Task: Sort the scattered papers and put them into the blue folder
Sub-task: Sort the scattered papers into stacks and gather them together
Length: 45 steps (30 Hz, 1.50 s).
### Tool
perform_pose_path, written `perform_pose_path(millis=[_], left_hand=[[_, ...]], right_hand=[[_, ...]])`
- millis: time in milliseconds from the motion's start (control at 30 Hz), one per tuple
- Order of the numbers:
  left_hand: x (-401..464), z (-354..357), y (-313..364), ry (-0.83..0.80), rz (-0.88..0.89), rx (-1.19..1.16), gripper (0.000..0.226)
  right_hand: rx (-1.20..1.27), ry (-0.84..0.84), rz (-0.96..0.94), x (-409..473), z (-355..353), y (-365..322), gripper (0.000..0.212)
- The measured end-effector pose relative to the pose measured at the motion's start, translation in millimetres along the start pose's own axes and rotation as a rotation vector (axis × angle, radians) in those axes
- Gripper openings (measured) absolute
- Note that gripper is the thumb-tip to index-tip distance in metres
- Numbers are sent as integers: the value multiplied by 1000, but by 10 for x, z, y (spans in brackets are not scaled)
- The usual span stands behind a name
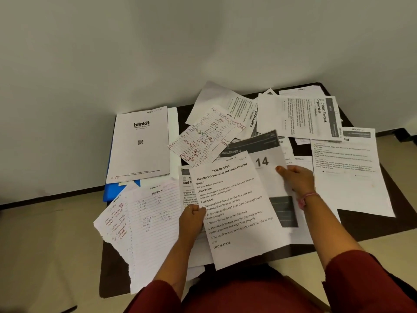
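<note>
Papers point(234, 208) smother the blue folder point(112, 192) and dark table point(372, 224).

Both hands reach forward, left hand point(191, 216) curled in a pinch, right hand point(295, 178) gripping.

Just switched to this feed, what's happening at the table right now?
A person is sorting loose papers on a dark table. The left hand grips the edge of the Shoe Rack task sheet, and the right hand holds the sheet marked 14. The blue folder lies at the left, mostly hidden under the blinkit page. Most papers are scattered across the table.
</note>
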<state>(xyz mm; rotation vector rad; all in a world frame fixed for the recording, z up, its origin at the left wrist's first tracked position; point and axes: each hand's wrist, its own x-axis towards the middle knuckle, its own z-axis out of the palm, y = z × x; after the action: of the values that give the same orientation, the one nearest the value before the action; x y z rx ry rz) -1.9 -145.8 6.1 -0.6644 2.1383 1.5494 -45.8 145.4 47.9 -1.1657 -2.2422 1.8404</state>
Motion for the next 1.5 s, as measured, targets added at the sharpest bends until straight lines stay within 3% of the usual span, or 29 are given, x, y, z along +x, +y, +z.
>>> perform_pose_path(millis=[333,467,567,667,733,867,967,1100,1167,1333,1500], left_hand=[[-2,10,68,61,59,159,24],[52,-50,242,75,114,450,43],[55,9,502,102,131,642,43],[-59,194,833,27,192,519,38],[-113,345,1002,-124,168,273,43],[-93,594,1196,-356,-86,-405,59],[7,617,1216,-367,-168,-609,58],[148,615,1049,-210,-191,-360,32],[210,643,924,-105,-220,-252,25],[228,723,673,19,-210,-159,24],[228,768,616,44,-157,-146,20]], right_hand=[[-240,206,-295,165,-829,-362,28],[-212,267,-311,276,-1178,-519,28],[-90,254,-248,409,-1322,-611,29],[13,169,-184,541,-1306,-640,32],[23,100,-150,566,-1177,-603,35],[2,-22,-113,510,-825,-415,35],[-33,-146,-84,366,-530,-230,25],[-90,-268,-6,318,-236,42,28],[-152,-270,-44,314,-142,138,18],[-220,-92,-140,420,-59,208,23],[-318,-153,-117,608,39,114,27]])
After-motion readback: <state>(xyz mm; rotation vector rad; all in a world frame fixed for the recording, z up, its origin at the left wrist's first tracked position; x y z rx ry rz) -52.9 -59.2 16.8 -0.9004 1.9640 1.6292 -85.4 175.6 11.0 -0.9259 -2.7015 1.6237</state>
